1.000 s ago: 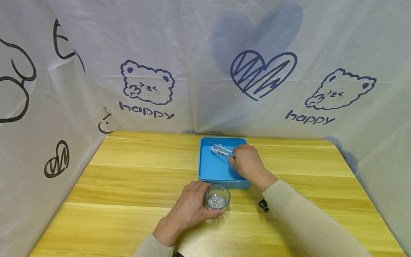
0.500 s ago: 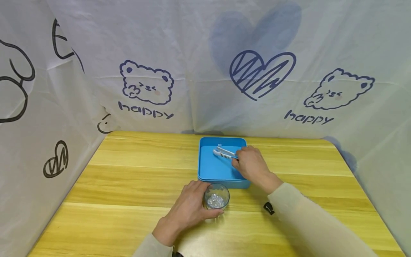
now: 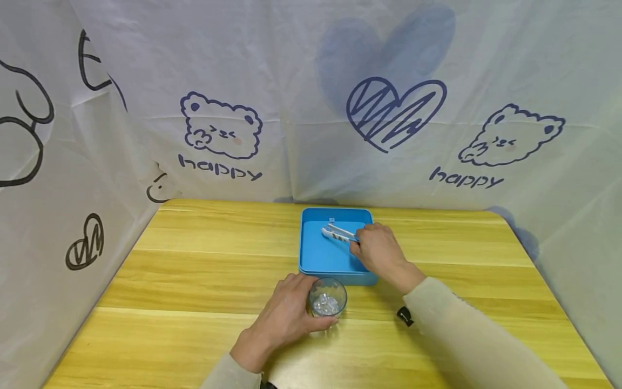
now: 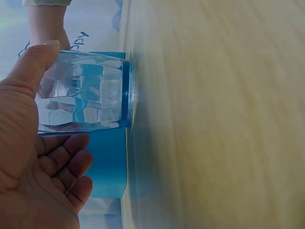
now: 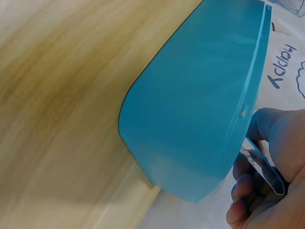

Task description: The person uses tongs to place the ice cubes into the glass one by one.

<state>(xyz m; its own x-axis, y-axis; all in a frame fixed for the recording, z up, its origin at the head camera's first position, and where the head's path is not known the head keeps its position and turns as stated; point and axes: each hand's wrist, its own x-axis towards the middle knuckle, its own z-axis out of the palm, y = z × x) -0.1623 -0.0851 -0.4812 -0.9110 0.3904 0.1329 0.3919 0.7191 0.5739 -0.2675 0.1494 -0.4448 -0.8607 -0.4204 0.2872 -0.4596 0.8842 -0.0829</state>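
My left hand (image 3: 286, 313) holds a clear drinking glass (image 3: 328, 298) that stands on the table in front of the blue box. In the left wrist view the thumb lies along one side of the glass (image 4: 90, 95). Clear, ice-like chunks (image 3: 325, 306) lie in its bottom. My right hand (image 3: 381, 249) reaches over the right side of the blue box (image 3: 338, 279) and grips small white tongs (image 3: 338, 233) with dark marks. The tongs' tips point left, over the box's inside, near a small clear piece (image 3: 332, 220) by the back wall. In the right wrist view the tongs (image 5: 267, 174) sit between thumb and fingers.
The wooden table (image 3: 194, 270) meets a white cloth backdrop (image 3: 291, 65) with bear and heart drawings behind and at both sides. A small black object (image 3: 405, 316) shows beside the right sleeve (image 3: 466, 329).
My right hand with the tongs has shifted slightly right and nearer to me, then a touch left. The left hand and glass have stayed in place.
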